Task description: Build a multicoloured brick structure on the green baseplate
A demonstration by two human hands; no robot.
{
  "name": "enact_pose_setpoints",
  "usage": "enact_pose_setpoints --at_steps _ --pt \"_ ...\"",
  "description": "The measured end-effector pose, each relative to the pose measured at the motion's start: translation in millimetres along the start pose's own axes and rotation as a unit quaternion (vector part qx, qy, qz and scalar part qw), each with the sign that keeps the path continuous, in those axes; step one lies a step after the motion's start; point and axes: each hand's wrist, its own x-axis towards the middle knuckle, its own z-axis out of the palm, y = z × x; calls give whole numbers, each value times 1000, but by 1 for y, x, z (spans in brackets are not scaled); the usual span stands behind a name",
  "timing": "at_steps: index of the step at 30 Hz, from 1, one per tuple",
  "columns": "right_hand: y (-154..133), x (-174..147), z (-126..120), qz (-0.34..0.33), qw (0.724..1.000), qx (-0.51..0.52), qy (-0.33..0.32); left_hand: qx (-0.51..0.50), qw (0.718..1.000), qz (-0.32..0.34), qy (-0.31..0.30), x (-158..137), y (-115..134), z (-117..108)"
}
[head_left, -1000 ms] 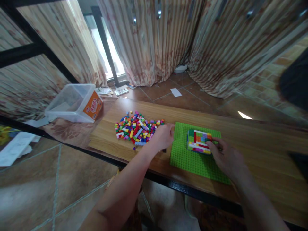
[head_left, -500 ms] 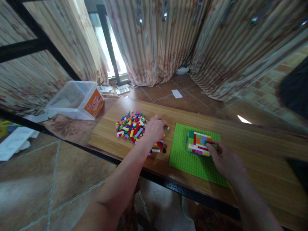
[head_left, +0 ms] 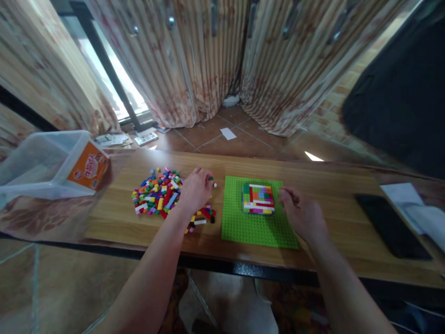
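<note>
My left hand (head_left: 196, 189) is over the right side of a heap of small colourful building bricks (head_left: 158, 192), its fingers bent down and drawn together. A green brick and a white brick (head_left: 215, 185) show by its fingertips; whatever the fingers hold is hidden. On a green studded baseplate (head_left: 257, 234) sits a low rectangular brick build (head_left: 259, 199) with a many-coloured top. Just right of that build, apart from it, my right hand (head_left: 302, 213) hovers with thumb and fingers pinched. I cannot make out what is between them.
A clear plastic box (head_left: 45, 162) with an orange label stands at the left. A black flat slab (head_left: 392, 225) lies on the wooden table (head_left: 333, 190) at the right, beside white plastic or paper (head_left: 405, 195). Beyond the table hang striped curtains (head_left: 194, 65).
The view has swung right. My right hand has drawn back from the build's right edge, leaving its top uncovered. My left hand stays at the bricks.
</note>
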Motion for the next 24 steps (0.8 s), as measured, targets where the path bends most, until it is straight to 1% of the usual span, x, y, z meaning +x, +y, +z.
enact_pose_setpoints --at_steps 2,4,7,9,13,17,20,24 --pt "-1 2 -3 6 999 32 31 -76 997 19 -1 0 6 0" --pt "-3 2 -5 11 998 51 46 -152 987 48 -29 -2 12 1" --pt "-5 1 -4 18 997 64 37 -235 963 93 -92 -12 24 4" --pt "-6 -1 -3 13 998 65 22 -259 954 110 -107 -20 33 8" --pt "-10 -4 0 -2 998 56 14 -263 952 129 -94 -37 47 20" --pt "-13 -5 2 -12 998 58 14 -243 958 140 -56 -44 57 37" --pt "-14 -5 2 -12 999 51 12 -210 965 154 -32 -45 61 46" --pt "-14 -7 3 -15 999 50 -4 -186 971 149 -15 -45 61 50"
